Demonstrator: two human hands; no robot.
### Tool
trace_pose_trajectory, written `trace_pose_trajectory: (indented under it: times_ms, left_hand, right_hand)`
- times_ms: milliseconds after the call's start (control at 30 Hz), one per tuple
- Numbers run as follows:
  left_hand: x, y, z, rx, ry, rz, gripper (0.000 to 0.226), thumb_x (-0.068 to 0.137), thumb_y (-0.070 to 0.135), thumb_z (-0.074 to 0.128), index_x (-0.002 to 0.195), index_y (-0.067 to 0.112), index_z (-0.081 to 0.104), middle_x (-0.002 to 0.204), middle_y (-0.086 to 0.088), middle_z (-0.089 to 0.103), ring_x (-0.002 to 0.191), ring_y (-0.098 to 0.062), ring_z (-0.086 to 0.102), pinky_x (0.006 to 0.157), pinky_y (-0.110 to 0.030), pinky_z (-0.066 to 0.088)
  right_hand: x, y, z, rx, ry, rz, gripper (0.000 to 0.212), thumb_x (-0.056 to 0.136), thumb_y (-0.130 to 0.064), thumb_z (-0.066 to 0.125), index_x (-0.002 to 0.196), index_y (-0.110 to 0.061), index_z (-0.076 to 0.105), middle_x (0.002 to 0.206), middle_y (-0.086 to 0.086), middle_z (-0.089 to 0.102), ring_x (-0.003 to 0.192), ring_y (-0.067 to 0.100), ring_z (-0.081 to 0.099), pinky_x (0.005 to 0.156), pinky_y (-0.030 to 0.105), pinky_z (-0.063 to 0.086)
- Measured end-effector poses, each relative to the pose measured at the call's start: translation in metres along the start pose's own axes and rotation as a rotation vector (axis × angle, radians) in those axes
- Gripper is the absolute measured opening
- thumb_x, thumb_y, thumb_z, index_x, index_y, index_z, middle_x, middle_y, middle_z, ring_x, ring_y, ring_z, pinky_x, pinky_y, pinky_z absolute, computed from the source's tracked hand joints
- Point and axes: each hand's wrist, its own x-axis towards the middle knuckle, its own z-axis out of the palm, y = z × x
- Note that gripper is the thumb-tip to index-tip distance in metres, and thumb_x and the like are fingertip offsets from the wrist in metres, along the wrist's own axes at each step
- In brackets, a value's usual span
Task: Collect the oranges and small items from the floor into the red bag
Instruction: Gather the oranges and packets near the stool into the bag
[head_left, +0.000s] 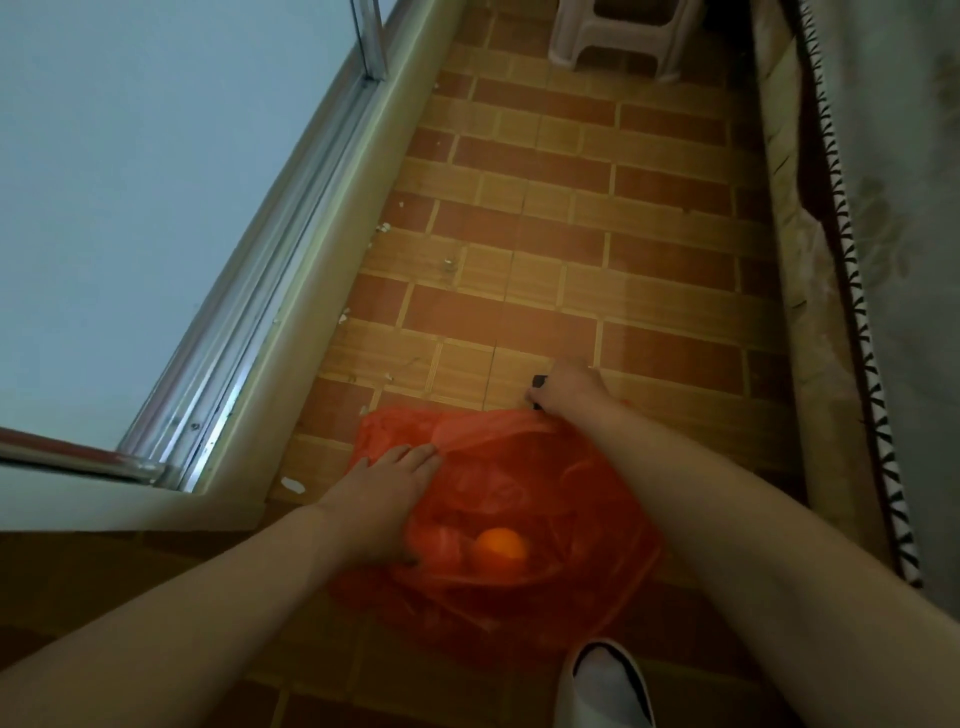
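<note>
A red plastic bag (587, 499) lies open on the tiled floor in front of me. One orange (500, 546) sits inside it, and more orange shapes show dimly through the plastic beside it. My left hand (387, 501) holds the bag's left edge, thumb tucked at the rim and fingers spread over the plastic. Just beyond the bag's far rim, my right hand (569, 387) curls round a small black item (539, 382), which is mostly hidden by the fingers.
A sliding window frame with its sill (291, 332) runs along the left. A white plastic stool (618, 36) stands at the far end. Patterned fabric (857, 260) hangs along the right. White scraps (293, 484) dot the floor near the sill. A white slipper (605, 686) is below the bag.
</note>
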Motion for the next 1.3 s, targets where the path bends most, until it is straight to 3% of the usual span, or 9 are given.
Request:
trace_pose_trajectory:
  times_ms: [100,300,433,533,633,733,900,1100,1300]
  left_hand:
    - [0.0,0.003,-0.005,-0.032,0.066,0.013,0.125,0.078,0.055,0.08,0.163,0.023,-0.005,0.171,0.007,-0.005,0.158,-0.02,0.003,0.123,-0.053,0.025]
    - [-0.004,-0.005,0.001,-0.026,0.064,0.015,0.116,0.083,0.05,0.077,0.164,0.022,-0.002,0.172,0.004,-0.001,0.157,-0.021,0.006,0.122,-0.05,0.029]
    - [0.0,-0.009,0.002,-0.029,0.088,-0.017,0.114,0.083,0.05,0.075,0.164,0.02,0.0,0.171,0.003,0.0,0.157,-0.022,0.008,0.122,-0.047,0.029]
    - [0.006,-0.009,0.001,-0.052,0.117,-0.052,0.114,0.083,0.053,0.075,0.164,0.02,0.001,0.171,0.004,0.002,0.156,-0.022,0.011,0.121,-0.048,0.031]
    - [0.01,-0.01,0.001,-0.068,0.113,-0.077,0.117,0.081,0.054,0.077,0.163,0.019,0.002,0.171,0.002,0.003,0.156,-0.022,0.011,0.12,-0.05,0.033]
    - [0.013,-0.007,0.0,-0.079,0.107,-0.094,0.115,0.083,0.051,0.078,0.163,0.017,0.003,0.171,0.0,0.005,0.155,-0.024,0.014,0.12,-0.05,0.034]
    - [0.012,0.001,-0.003,-0.087,0.14,-0.074,0.104,0.088,0.036,0.075,0.163,0.014,0.007,0.17,-0.004,0.009,0.155,-0.025,0.015,0.121,-0.04,0.03]
    - [0.003,0.001,-0.007,-0.152,0.172,-0.037,0.095,0.087,-0.001,0.066,0.163,0.019,0.012,0.169,-0.003,0.011,0.155,-0.024,0.014,0.12,-0.036,0.03]
    - [0.0,0.001,-0.015,-0.156,0.353,-0.029,0.101,0.075,-0.021,0.058,0.16,0.022,0.023,0.167,-0.007,0.016,0.152,-0.028,0.018,0.114,-0.04,0.042]
  right_hand:
    - [-0.001,0.002,0.013,0.033,0.044,-0.006,0.074,0.086,-0.049,0.073,0.14,-0.008,0.045,0.141,0.016,0.045,0.122,0.039,0.056,0.099,0.044,0.053]
    - [-0.015,0.004,0.012,0.051,0.156,-0.121,0.062,0.083,-0.035,0.08,0.131,-0.012,0.049,0.131,0.009,0.052,0.113,0.033,0.06,0.083,0.041,0.055]
    - [-0.041,0.005,-0.006,0.387,0.33,-0.208,0.071,0.081,-0.035,0.079,0.141,-0.018,0.047,0.133,0.002,0.056,0.12,0.026,0.059,0.093,0.043,0.056]
    - [-0.085,0.003,-0.014,0.556,0.43,-0.397,0.073,0.081,-0.028,0.081,0.145,-0.019,0.047,0.134,0.0,0.057,0.12,0.021,0.058,0.095,0.037,0.054]
    - [-0.14,0.008,-0.01,0.501,0.476,-0.617,0.067,0.08,-0.022,0.081,0.14,-0.015,0.053,0.127,0.0,0.059,0.114,0.016,0.056,0.096,0.03,0.05]
    - [-0.176,0.018,0.017,0.351,0.368,-0.743,0.07,0.079,-0.025,0.077,0.144,-0.019,0.051,0.132,-0.001,0.058,0.12,0.016,0.055,0.101,0.036,0.05]
    - [-0.183,0.024,0.06,0.135,0.209,-0.775,0.072,0.083,-0.026,0.075,0.149,-0.019,0.048,0.142,0.001,0.055,0.125,0.022,0.055,0.102,0.043,0.051]
    - [-0.18,0.01,0.06,0.1,0.129,-0.783,0.063,0.088,-0.03,0.074,0.147,-0.02,0.052,0.15,-0.002,0.05,0.136,0.019,0.049,0.111,0.037,0.045]
    - [-0.177,0.026,0.048,0.04,0.385,-0.675,0.047,0.084,-0.025,0.075,0.128,-0.019,0.063,0.134,0.001,0.057,0.123,0.022,0.054,0.097,0.044,0.051]
